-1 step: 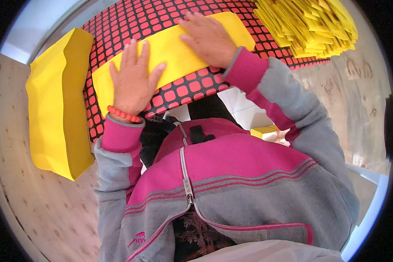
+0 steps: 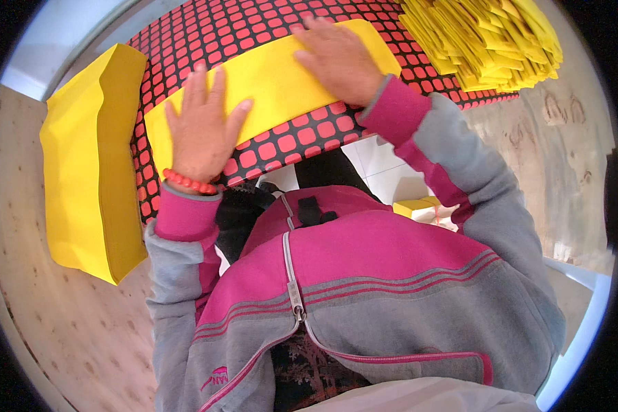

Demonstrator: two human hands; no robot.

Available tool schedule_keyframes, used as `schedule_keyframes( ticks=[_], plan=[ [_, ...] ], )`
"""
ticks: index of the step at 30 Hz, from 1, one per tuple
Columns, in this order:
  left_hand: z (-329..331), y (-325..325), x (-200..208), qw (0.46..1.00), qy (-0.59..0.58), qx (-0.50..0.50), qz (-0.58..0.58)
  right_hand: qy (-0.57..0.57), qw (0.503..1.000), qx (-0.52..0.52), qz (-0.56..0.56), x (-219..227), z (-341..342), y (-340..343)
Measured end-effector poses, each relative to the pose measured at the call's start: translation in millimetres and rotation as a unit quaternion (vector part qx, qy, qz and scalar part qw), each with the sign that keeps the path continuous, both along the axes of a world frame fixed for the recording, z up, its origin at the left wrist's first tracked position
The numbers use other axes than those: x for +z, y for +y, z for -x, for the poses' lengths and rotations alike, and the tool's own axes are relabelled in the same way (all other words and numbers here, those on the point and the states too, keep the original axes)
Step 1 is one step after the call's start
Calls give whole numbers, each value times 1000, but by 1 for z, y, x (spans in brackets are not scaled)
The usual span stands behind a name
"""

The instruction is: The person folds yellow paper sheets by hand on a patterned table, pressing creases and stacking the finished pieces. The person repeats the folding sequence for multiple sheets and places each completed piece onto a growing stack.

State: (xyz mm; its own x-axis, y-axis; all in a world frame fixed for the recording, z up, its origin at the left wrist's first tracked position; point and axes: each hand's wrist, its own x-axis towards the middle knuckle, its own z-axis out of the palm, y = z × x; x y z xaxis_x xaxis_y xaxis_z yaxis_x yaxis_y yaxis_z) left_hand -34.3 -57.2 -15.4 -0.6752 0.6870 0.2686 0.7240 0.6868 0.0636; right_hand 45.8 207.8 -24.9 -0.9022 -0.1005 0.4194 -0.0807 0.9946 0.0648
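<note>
A long, flat, folded yellow piece, fabric-like [image 2: 268, 82], lies slantwise across a red-and-black patterned cover [image 2: 281, 145]. My left hand [image 2: 202, 134], with a red bead bracelet at the wrist, rests flat on its left part, fingers spread. Toward the right end of the same piece, my right hand [image 2: 340, 60] lies palm down with its fingers stretched out; the fingertips are a little blurred. Neither hand grips anything. What lies under the palms is hidden.
At the left, a stack of yellow pieces [image 2: 75, 165] sits on a pale wooden surface [image 2: 20, 226]. A thick pile of folded yellow pieces [image 2: 487, 44] stands at the far right. Below the table edge, a small yellow-and-white bundle [image 2: 422, 209] is partly visible near the floor.
Both hands have shifted slightly apart over the yellow piece: the left one a little left, the right one a little right. The piece itself looks unmoved.
</note>
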Motion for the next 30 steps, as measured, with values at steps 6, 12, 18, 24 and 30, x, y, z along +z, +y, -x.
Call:
schedule_keyframes(
  ticks=[6, 12, 18, 24, 30],
  plan=[
    [12, -54, -11, 996, -23, 90, -3, -30, 991, -77, -108, -16, -30, 85],
    [4, -70, 2, 989, 23, 145, 29, 13, 997, -68, 33, -8, -28, 89],
    [-29, 59, -5, 987, 83, -52, -125, 91, 989, 80, 86, 10, 6, 12],
    [-16, 56, -13, 997, 31, -15, -66, 17, 993, 95, 72, -16, 21, 30],
    [4, -36, -15, 997, 30, 77, 0, 34, 993, 60, 91, -29, 2, 94]
  ],
)
